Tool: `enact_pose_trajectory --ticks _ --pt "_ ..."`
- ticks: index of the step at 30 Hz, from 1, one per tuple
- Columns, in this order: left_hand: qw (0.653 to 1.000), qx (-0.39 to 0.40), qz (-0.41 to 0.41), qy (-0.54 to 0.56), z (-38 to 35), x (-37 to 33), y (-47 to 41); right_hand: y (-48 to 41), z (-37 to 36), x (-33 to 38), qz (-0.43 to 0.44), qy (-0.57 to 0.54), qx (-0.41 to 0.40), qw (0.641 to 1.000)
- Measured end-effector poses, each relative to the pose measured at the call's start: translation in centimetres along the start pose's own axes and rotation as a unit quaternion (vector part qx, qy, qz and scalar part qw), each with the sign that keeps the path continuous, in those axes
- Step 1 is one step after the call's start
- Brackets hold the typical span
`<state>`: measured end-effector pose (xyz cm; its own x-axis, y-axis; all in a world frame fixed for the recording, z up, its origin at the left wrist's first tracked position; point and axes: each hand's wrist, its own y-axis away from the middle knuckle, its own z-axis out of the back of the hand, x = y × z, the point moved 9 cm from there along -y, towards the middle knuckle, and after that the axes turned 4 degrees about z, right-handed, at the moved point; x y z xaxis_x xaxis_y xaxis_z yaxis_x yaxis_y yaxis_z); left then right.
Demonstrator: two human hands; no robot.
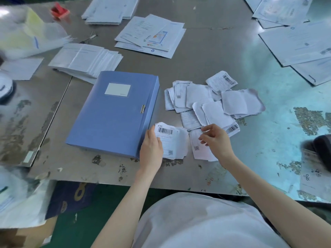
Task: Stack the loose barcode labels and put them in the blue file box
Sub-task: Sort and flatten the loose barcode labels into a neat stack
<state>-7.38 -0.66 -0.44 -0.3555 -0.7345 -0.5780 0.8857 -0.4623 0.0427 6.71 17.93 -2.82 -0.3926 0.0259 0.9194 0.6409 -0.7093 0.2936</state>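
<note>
A: Blue file box [114, 113]?
B: Shut, clasp on its right edge, lying flat on the table [206, 51] near the front edge, a bit left of centre.
A: Labels?
B: A small stack [174, 142] sits just right of the box's front right corner, barcode face up. Left hand [151, 153] rests on the stack's left side, fingers flat and together, pressing it down; can't tell whether it's gripping.
A: Right hand [217, 140]?
B: Over a single label [199, 147] just beside the stack, fingers curled and narrow, tips touching its top edge. Pinch or only touch, I can't tell.
A: The rest?
B: Loose pile [215, 99] behind both hands, right of the box, overlapping, mostly blank side up, a few barcodes showing.
A: Other stuff?
B: Paper stacks [86, 59] behind the box, more sheets [295, 42] at the far right corner.
</note>
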Motion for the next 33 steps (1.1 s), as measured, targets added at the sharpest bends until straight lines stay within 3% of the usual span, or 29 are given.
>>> enact_pose_trajectory --ticks 9,21,27,33 --pt "0.985 -0.030 -0.081 -0.152 -1.7 -1.7 -0.1 0.6 3.2 -1.0 -0.010 0.013 -0.061 0.998" --pt "0.986 0.102 -0.127 0.030 -6.0 -8.2 -0.2 1.1 8.5 -2.5 -0.036 -0.003 -0.164 0.986" --pt "0.978 0.177 -0.064 0.091 -8.9 -10.0 -1.4 0.8 9.9 -2.4 -0.032 0.033 -0.175 0.984" --pt "0.982 0.180 0.005 0.060 -10.2 -10.7 -3.8 -0.5 9.5 -1.2 -0.011 0.090 -0.131 0.987"
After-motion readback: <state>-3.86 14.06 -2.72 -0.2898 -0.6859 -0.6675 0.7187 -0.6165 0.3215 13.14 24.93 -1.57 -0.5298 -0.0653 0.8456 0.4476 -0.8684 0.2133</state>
